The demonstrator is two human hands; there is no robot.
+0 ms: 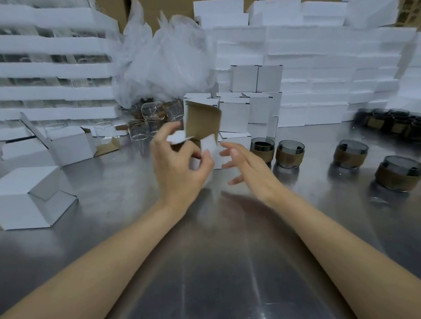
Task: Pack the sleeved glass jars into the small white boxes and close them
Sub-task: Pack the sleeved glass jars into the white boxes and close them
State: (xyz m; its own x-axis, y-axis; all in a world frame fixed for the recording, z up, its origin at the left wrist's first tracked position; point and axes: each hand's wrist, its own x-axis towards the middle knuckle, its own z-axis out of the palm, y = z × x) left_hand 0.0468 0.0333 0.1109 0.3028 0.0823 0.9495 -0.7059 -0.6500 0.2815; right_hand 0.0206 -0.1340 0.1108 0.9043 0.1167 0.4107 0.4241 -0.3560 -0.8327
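Observation:
My left hand (pixel 178 165) grips a small white box (pixel 210 147) above the steel table, its brown-lined lid flap (pixel 204 121) standing up open. My right hand (pixel 247 166) hovers just right of the box with fingers spread, not plainly touching it. Dark glass jars with brown sleeves stand to the right: two close by (pixel 262 148) (pixel 290 153), two more farther right (pixel 350 153) (pixel 399 172). Whether a jar is inside the held box is hidden. Motion blur softens both hands.
Closed white boxes (pixel 246 109) are stacked behind my hands. Open white boxes lie at left (pixel 30 196) (pixel 69 143). Clear glass cups (pixel 152 116) and a plastic bag (pixel 166 57) sit behind. Foam slabs (pixel 321 70) wall the back. More sleeved jars (pixel 396 122) cluster far right.

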